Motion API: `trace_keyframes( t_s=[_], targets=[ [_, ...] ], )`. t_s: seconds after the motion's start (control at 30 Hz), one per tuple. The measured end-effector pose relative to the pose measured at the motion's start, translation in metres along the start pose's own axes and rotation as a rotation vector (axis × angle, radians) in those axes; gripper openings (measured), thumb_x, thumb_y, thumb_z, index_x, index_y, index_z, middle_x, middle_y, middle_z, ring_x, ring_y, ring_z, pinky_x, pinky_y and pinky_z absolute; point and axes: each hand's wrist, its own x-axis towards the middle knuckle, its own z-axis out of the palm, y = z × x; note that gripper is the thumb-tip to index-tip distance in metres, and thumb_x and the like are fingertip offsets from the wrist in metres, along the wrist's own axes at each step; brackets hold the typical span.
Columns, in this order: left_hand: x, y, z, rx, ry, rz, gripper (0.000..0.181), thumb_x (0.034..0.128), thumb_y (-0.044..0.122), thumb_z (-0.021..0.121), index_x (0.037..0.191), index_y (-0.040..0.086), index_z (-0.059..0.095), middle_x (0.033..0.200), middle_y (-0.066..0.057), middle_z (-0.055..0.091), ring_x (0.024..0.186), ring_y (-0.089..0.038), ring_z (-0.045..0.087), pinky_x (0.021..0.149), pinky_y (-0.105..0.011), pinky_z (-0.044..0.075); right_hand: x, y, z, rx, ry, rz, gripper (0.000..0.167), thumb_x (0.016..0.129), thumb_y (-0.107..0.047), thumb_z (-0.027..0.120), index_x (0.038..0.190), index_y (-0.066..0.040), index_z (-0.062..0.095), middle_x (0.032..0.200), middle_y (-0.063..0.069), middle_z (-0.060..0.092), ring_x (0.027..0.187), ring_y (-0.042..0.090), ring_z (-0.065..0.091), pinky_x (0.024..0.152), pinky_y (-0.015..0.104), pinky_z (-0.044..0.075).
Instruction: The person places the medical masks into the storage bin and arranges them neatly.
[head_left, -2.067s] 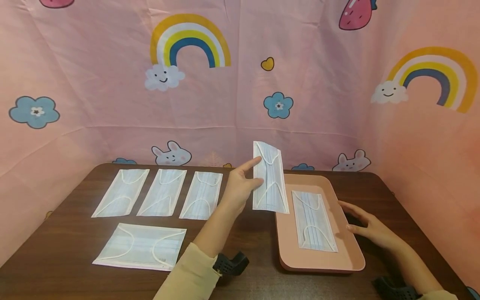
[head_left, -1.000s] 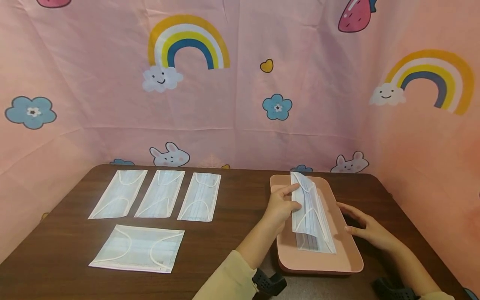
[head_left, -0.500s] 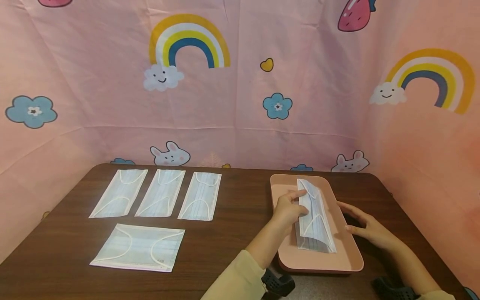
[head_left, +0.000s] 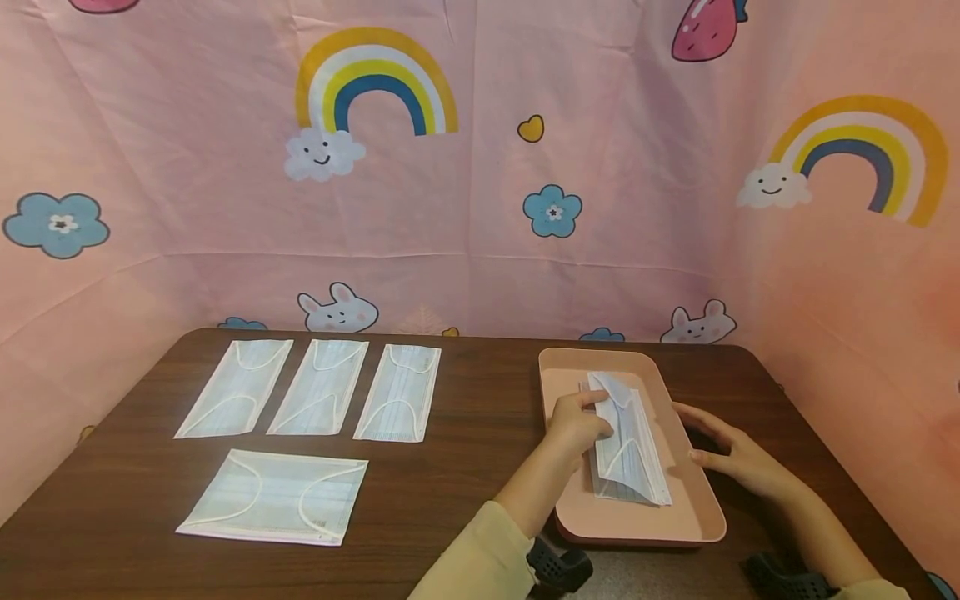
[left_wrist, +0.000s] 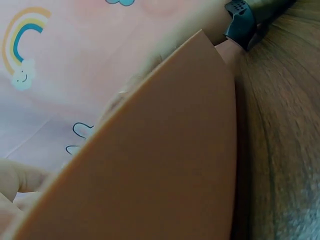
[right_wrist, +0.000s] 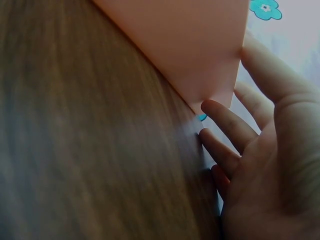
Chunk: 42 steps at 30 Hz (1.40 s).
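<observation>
In the head view my left hand [head_left: 573, 427] pinches the left edge of a pleated face mask [head_left: 624, 433] between thumb and fingers. The mask is inside the pink tray [head_left: 693, 525], bent, with its held edge raised. A second mask [head_left: 604, 490] lies beneath it and is mostly covered. On the tray's right side, my right hand [head_left: 738, 457] rests with extended fingers against the rim. In the right wrist view its thumb and fingertips touch the tray wall [right_wrist: 195, 55]. The tray wall [left_wrist: 165, 150] hides most of the left hand in the left wrist view.
Three masks stand in a row on the brown table [head_left: 465, 500]: a left mask [head_left: 236, 387], a middle mask [head_left: 320, 387] and a right mask [head_left: 399, 392]. A sideways mask [head_left: 277, 496] lies in front of them. Pink patterned cloth [head_left: 480, 208] surrounds the table.
My left hand has carried the mask rightward from the table side into the tray and lowered it over the other mask. The right hand has stayed at the rim.
</observation>
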Motion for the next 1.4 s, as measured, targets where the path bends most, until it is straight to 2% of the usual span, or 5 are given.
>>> trace_keyframes(
  t_s=[0.27, 0.47, 0.87, 1.07, 1.4],
  targets=[
    [0.001, -0.003, 0.002, 0.207, 0.027, 0.067, 0.051, 0.0669, -0.014, 0.071, 0.113, 0.007, 0.071, 0.122, -0.014, 0.059, 0.105, -0.022, 0.054, 0.081, -0.032, 0.052, -0.001, -0.005, 0.001, -0.015, 0.001, 0.017, 0.063, 0.090, 0.000, 0.059, 0.147, -0.005, 0.034, 0.141, 0.026, 0.039, 0.121, -0.004, 0.041, 0.089, 0.023, 0.043],
    [0.000, -0.003, 0.002, 0.389, 0.030, 0.141, 0.051, 0.0686, -0.001, 0.081, 0.118, 0.007, 0.068, 0.123, -0.015, 0.061, 0.116, -0.032, 0.054, 0.089, -0.040, 0.049, -0.001, -0.006, 0.000, 0.005, -0.004, 0.017, 0.062, 0.090, 0.001, 0.059, 0.147, -0.004, 0.034, 0.140, 0.027, 0.040, 0.120, -0.003, 0.042, 0.089, 0.023, 0.043],
    [0.001, -0.009, 0.007, 0.889, 0.053, 0.333, 0.057, 0.0687, 0.021, 0.087, 0.120, 0.007, 0.067, 0.112, -0.010, 0.060, 0.101, -0.026, 0.061, 0.081, -0.035, 0.049, 0.000, -0.006, -0.001, -0.007, -0.002, 0.041, 0.062, 0.091, -0.002, 0.059, 0.147, -0.005, 0.034, 0.142, 0.025, 0.039, 0.121, -0.005, 0.039, 0.090, 0.022, 0.041],
    [-0.003, -0.011, 0.009, 1.079, 0.071, 0.343, 0.056, 0.0714, 0.033, 0.084, 0.121, 0.013, 0.067, 0.107, -0.010, 0.056, 0.095, -0.025, 0.056, 0.078, -0.034, 0.045, 0.000, -0.005, 0.000, -0.030, 0.000, 0.056, 0.062, 0.091, -0.004, 0.060, 0.147, -0.006, 0.035, 0.143, 0.023, 0.039, 0.121, -0.006, 0.039, 0.090, 0.023, 0.041],
    [-0.006, -0.009, 0.009, 1.174, 0.066, 0.317, 0.055, 0.0770, 0.041, 0.078, 0.125, 0.019, 0.064, 0.110, -0.011, 0.051, 0.104, -0.026, 0.049, 0.091, -0.038, 0.038, 0.000, -0.004, 0.000, -0.040, 0.007, 0.033, 0.062, 0.090, -0.003, 0.061, 0.147, -0.005, 0.035, 0.141, 0.023, 0.041, 0.120, -0.004, 0.040, 0.090, 0.022, 0.041]
  ],
)
